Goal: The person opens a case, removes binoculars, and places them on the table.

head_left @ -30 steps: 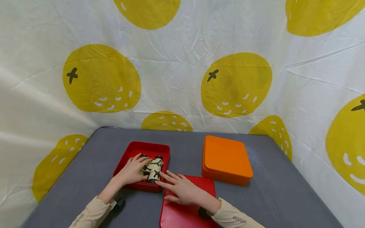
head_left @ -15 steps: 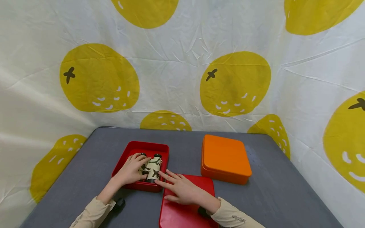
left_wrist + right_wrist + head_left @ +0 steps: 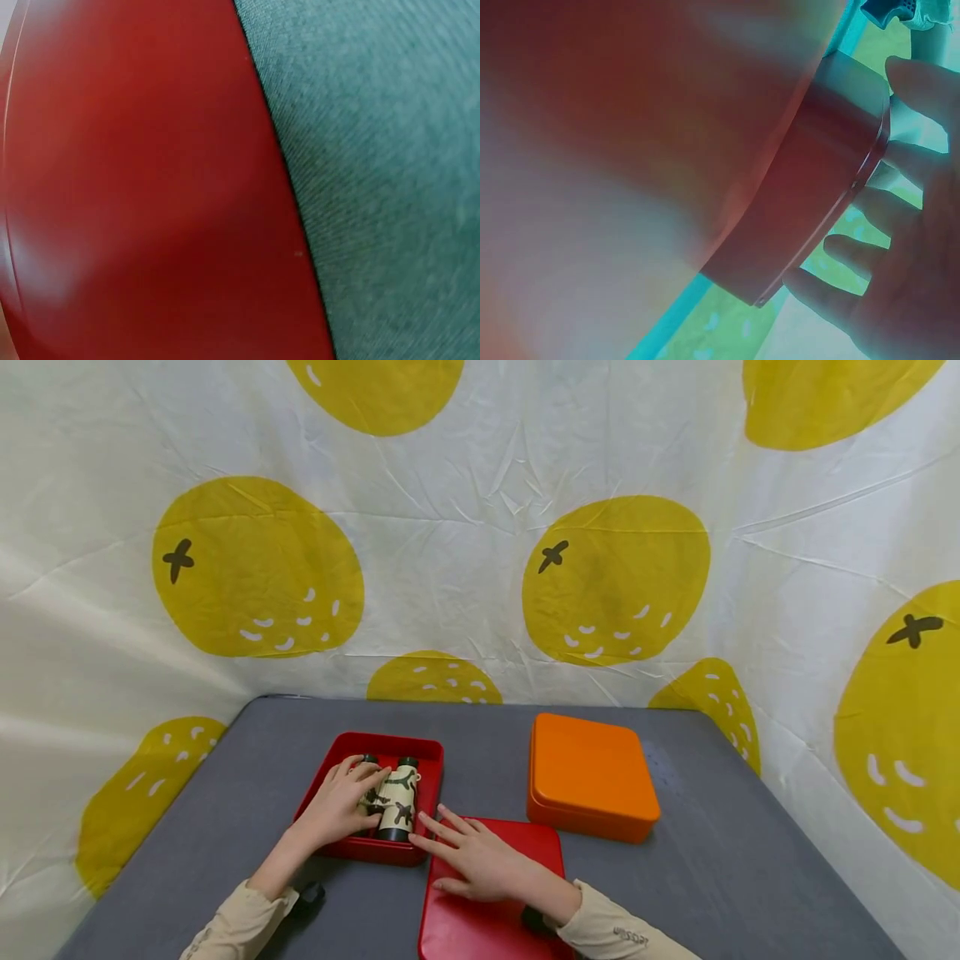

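A pair of camouflage binoculars [image 3: 397,793] lies in an uncovered red tin box [image 3: 432,797], black eyepieces toward the far side. My left hand [image 3: 336,802] reaches over the box's near-left rim and grips the left barrel, which it partly hides. My right hand [image 3: 480,864] hovers or rests over the red lid [image 3: 495,931], its fingers spread toward the box's near right corner. In the right wrist view those fingers [image 3: 881,259] lie close beside the box wall [image 3: 810,180]; contact cannot be told. The left wrist view shows only red box wall [image 3: 150,150] and grey cloth.
An orange closed tin [image 3: 592,772] stands on the grey table [image 3: 480,752], right of the red box. Behind and on both sides hangs a white curtain [image 3: 442,552] with yellow fruit prints. The lid lies flat at the near side, right against the box's corner.
The binoculars have shifted slightly left and away from me inside the box, together with my left hand. My right hand and the lid keep their places.
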Tool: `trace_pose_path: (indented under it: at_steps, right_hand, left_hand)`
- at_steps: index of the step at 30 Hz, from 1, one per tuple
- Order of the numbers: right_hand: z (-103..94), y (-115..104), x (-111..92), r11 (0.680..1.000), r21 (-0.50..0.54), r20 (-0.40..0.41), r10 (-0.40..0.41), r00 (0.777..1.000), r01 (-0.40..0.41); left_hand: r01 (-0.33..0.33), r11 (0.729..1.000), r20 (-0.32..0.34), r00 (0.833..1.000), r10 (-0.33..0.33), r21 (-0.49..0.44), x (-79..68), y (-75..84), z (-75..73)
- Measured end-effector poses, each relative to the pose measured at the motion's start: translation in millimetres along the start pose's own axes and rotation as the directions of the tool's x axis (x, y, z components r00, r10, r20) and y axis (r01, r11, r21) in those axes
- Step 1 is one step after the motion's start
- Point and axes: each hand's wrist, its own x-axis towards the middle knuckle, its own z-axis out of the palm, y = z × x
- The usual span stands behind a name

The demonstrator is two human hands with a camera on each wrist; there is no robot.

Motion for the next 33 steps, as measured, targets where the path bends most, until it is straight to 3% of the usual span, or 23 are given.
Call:
trace_pose_path:
  at_steps: [13, 33]
  right_hand:
    - [-3.4, 0.9, -0.3, 1.000, 0.029, 0.015, 0.001, 1.000, -0.001]
    - [-2.5, 3.3, 1.0, 0.998, 0.063, 0.033, -0.006, 0.999, 0.004]
  left_hand:
    - [-0.001, 1.000, -0.044, 0.999, 0.002, 0.023, 0.4, -8.2, -7.0]
    - [-0.006, 0.999, -0.119, 0.993, 0.012, 0.051, -6.7, -21.2, -29.1]
